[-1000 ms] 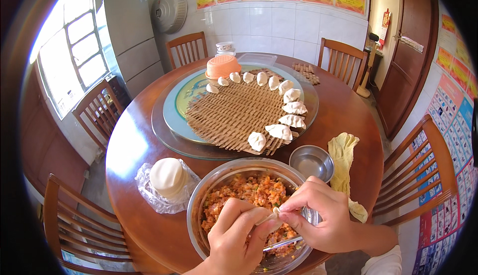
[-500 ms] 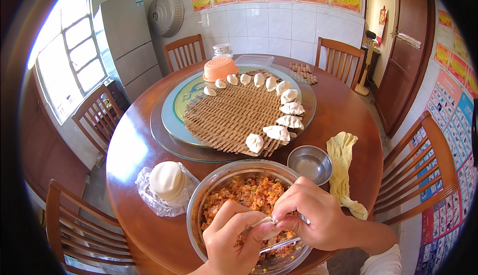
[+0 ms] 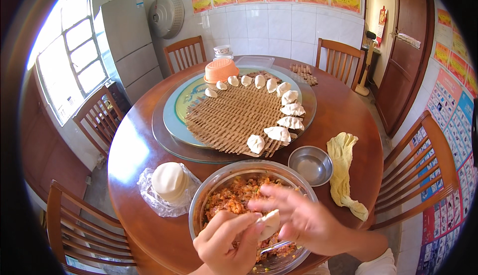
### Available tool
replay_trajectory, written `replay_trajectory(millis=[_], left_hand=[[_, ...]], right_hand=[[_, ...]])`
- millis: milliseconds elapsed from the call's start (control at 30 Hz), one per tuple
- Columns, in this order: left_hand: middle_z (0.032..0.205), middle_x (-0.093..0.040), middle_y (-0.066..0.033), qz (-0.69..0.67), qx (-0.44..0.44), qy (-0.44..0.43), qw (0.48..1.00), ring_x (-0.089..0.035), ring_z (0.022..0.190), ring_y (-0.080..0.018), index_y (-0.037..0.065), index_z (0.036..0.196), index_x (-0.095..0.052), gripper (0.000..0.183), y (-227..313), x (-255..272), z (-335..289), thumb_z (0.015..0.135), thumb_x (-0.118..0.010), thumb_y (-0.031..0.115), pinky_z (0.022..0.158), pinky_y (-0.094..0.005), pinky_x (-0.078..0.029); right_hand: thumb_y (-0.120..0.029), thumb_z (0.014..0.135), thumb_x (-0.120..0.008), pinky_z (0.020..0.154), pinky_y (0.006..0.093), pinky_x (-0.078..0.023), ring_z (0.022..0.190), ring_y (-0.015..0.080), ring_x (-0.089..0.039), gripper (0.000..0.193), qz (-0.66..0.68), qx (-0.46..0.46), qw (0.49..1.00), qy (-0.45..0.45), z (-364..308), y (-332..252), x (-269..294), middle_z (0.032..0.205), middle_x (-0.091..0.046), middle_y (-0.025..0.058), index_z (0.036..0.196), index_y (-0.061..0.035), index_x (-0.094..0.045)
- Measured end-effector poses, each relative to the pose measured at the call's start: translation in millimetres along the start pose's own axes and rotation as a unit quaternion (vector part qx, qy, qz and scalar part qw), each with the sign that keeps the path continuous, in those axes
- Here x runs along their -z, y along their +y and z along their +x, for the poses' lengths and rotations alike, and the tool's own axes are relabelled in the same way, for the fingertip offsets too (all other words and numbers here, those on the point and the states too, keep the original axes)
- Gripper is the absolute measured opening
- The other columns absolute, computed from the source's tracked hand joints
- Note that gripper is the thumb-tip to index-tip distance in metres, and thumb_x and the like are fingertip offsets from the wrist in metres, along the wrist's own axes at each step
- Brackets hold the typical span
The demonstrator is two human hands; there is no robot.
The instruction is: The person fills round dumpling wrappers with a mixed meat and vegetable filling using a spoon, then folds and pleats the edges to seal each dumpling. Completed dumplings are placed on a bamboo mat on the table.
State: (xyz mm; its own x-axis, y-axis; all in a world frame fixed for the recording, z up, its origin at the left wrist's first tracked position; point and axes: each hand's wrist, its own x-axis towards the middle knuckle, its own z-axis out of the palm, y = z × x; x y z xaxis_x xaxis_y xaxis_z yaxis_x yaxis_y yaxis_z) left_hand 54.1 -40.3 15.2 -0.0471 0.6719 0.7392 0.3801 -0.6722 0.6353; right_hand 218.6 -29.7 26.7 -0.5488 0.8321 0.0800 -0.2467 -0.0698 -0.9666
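My left hand pinches a white folded dumpling above the metal bowl. Beside it, my right hand has its fingers spread and blurred, close to the dumpling but not gripping it. Orange-red chopped filling fills much of the bowl, and a shiny metal utensil lies in it under my hands. On the round woven mat, finished dumplings form an arc along the far and right edges. A stack of round dough wrappers sits on crumpled plastic to the left of the bowl.
A small metal bowl and a yellow cloth lie right of the filling bowl. An orange plastic basket stands upside down on the glass turntable. Wooden chairs surround the round table.
Both hands were pinching the wrapper's edge together. My right hand has let go and opened, while the left keeps hold of the dumpling, now showing more fully.
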Motion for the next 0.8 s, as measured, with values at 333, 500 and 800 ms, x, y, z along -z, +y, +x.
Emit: replay_trajectory(millis=[333,500,800], left_hand=[[0.067,-0.050,-0.0054,0.220,-0.184,-0.214,0.934,-0.049,0.062,-0.0228,0.003,0.070,-0.058,0.036,11.9,16.7,29.6,0.068,-0.070,0.037,0.058,-0.0329,-0.041],[0.065,-0.045,-0.0072,0.151,-0.238,-0.401,0.872,-0.046,0.062,-0.0240,0.003,0.066,-0.052,0.025,9.0,14.2,39.2,0.074,-0.067,0.020,0.058,-0.0340,-0.041],[0.064,-0.044,-0.0053,0.185,-0.259,-0.469,0.824,-0.046,0.061,-0.0218,0.003,0.064,-0.049,0.035,17.3,14.6,51.2,0.073,-0.068,0.032,0.055,-0.0322,-0.042]], right_hand=[[-0.012,0.087,-0.060,0.083,0.0236,-0.046,0.095,0.0078,-0.055,0.042,-0.092,-0.002,0.996,-0.009,-8.8,5.4,8.2,0.104,-0.062,0.0058,0.124,0.0008,-0.047],[-0.025,0.080,-0.070,0.074,0.0251,-0.047,0.079,0.0077,-0.058,0.037,-0.136,-0.053,0.986,-0.077,-16.1,6.5,14.1,0.084,-0.065,0.0062,0.107,-0.0026,-0.059],[-0.019,0.081,-0.068,0.072,0.0263,-0.046,0.078,0.0084,-0.058,0.030,-0.059,-0.071,0.990,-0.111,-10.1,26.5,21.2,0.085,-0.065,0.0039,0.104,-0.0011,-0.059]])
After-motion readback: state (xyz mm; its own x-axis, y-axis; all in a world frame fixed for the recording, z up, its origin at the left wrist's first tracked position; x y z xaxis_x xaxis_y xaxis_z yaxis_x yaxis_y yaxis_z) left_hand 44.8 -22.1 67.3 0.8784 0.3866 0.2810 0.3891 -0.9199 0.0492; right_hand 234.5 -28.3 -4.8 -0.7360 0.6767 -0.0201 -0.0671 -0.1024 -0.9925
